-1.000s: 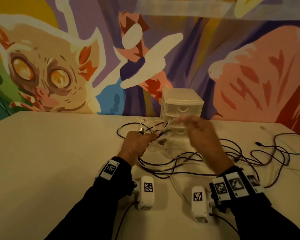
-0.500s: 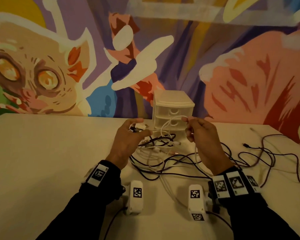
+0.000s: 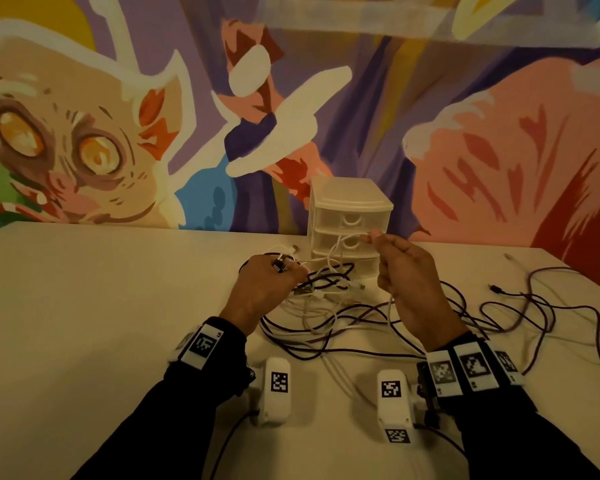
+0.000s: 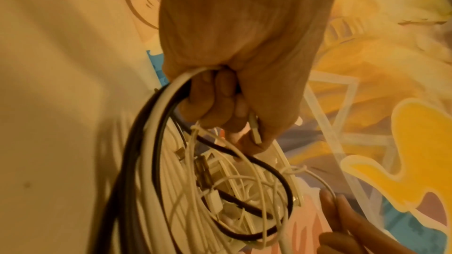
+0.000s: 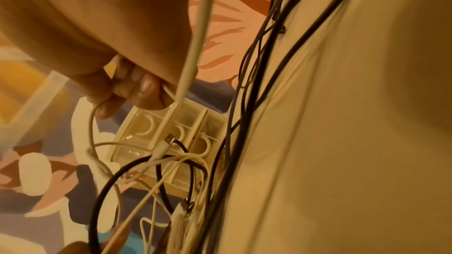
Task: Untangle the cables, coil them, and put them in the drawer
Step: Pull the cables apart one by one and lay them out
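A tangle of black and white cables [image 3: 329, 289] hangs between my hands above the table. My left hand [image 3: 274, 271] grips a bundle of them, black and white strands [image 4: 156, 107] running out of its fist with a white plug [image 4: 254, 130] against the thumb. My right hand [image 3: 385, 242] is raised and pinches one white cable [image 3: 347, 237] near its end; that white cable [image 5: 90, 123] loops down into the knot. Behind them stands a small white three-drawer unit [image 3: 352, 206], its drawers shut, its fronts [image 5: 171, 128] showing in the right wrist view.
More black cables [image 3: 520, 306] sprawl over the beige table [image 3: 84, 323] to the right, one plug [image 3: 496, 289] lying loose. A painted mural wall [image 3: 118, 116] rises right behind the table. White wrist cameras [image 3: 278, 386] hang below my forearms.
My right hand has lifted and drawn one white cable up and right out of the knot. The left hand keeps its grip on the bundle, shifted a little left.
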